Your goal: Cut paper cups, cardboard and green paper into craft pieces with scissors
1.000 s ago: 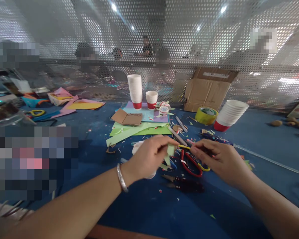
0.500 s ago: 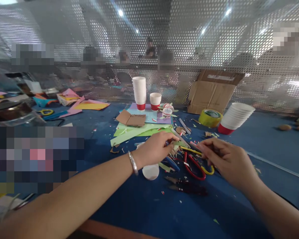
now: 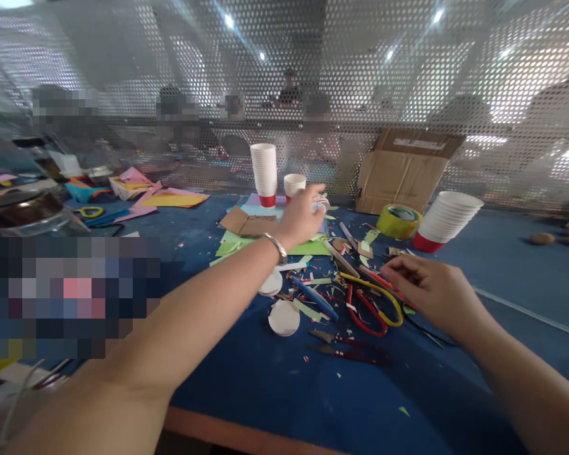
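My left hand [image 3: 302,216] reaches across to the back of the work area, thumb and forefinger apart beside a small round paper craft [image 3: 320,203] with pale petals. Whether it touches the craft I cannot tell. My right hand [image 3: 427,284] hovers low at the right, fingers curled in; what they hold, if anything, is hidden. Close to it lie yellow-handled scissors [image 3: 393,300] and red-handled scissors [image 3: 367,322]. Thread snips [image 3: 346,346] rest in front. A blue pen [image 3: 315,298] and white paper discs [image 3: 284,317] lie left of the scissors.
Behind are stacked white paper cups [image 3: 264,170], folded brown cardboard [image 3: 253,224] and green paper [image 3: 308,246]. Yellow tape [image 3: 398,221], a tilted cup stack [image 3: 450,218] and a cardboard box [image 3: 403,170] stand right. Paper scraps litter the blue table [image 3: 246,385]. Perforated metal backs it.
My left hand has moved away from the scraps in the middle, up and back to the paper craft, and its fingers have spread. My right hand has shifted slightly right, away from the scissors.
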### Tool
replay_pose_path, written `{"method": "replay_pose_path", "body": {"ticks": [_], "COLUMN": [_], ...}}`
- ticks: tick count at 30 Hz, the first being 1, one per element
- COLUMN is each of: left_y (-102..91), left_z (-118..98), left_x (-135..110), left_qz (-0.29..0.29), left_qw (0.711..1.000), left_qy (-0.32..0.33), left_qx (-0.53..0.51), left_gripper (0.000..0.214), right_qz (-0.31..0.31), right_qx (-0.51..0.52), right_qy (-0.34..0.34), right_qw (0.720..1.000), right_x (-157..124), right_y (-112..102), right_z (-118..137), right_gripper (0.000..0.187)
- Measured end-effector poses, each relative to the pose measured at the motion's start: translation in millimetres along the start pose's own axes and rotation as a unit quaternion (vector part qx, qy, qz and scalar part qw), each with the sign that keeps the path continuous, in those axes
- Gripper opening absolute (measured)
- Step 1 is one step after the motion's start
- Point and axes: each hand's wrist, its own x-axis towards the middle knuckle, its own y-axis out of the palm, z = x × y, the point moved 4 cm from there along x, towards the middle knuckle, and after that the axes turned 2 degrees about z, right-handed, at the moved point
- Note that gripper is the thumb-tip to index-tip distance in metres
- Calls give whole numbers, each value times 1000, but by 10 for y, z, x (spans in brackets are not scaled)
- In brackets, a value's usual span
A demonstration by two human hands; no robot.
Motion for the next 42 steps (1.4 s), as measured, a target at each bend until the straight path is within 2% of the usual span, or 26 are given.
{"method": "replay_pose_path", "body": {"ticks": [4,6,8,10,13,17,22,26,29,32,35,37,39,42], "left_y": [-691,-983,-1184,-1290,-1314,-1272,-1140,-1029,-990,-927,-770,-634,-505,-361], "left_z": [563,856,1129,1364,1628,1769,1707,1572,1378,1091,791,626,501,385], "left_x": [-8,-75,-177,-289,-418,-474,-439,-397,-386,-416,-469,-509,-556,-638], "left_qz": [-65,-88,-99,-99,-74,-63,-68,-84,-118,-153,-154,-139,-122,-110], "left_qw": [985,967,944,925,914,913,926,934,940,947,946,938,928,912], "left_qy": [-93,-153,-216,-267,-314,-343,-348,-343,-319,-271,-223,-198,-182,-174], "left_qx": [128,186,228,251,248,213,128,55,-6,-80,-179,-247,-302,-354], "left_gripper": [43,49,57,59,60,61,45,26,32,38,33,34,40,45], "right_qz": [117,155,177,191,198,182,202,184,170,167,164,160,156,165], "right_qx": [-58,-76,-90,-104,-116,-129,-100,-58,22,134,255,341,417,494], "right_qy": [-8,-7,-3,-1,-10,-15,-12,-5,16,39,78,110,127,117], "right_qw": [991,985,980,976,973,975,974,981,985,976,950,920,886,845], "right_x": [15,4,-12,-32,-56,-65,-68,-69,-63,-56,-53,-58,-64,-79], "right_y": [91,127,154,184,236,275,303,313,288,240,203,194,187,172], "right_z": [-1,4,13,26,54,80,125,144,136,126,110,107,128,197], "right_gripper": [27,24,23,22,20,17,15,14,13,13,17,24,30,40]}}
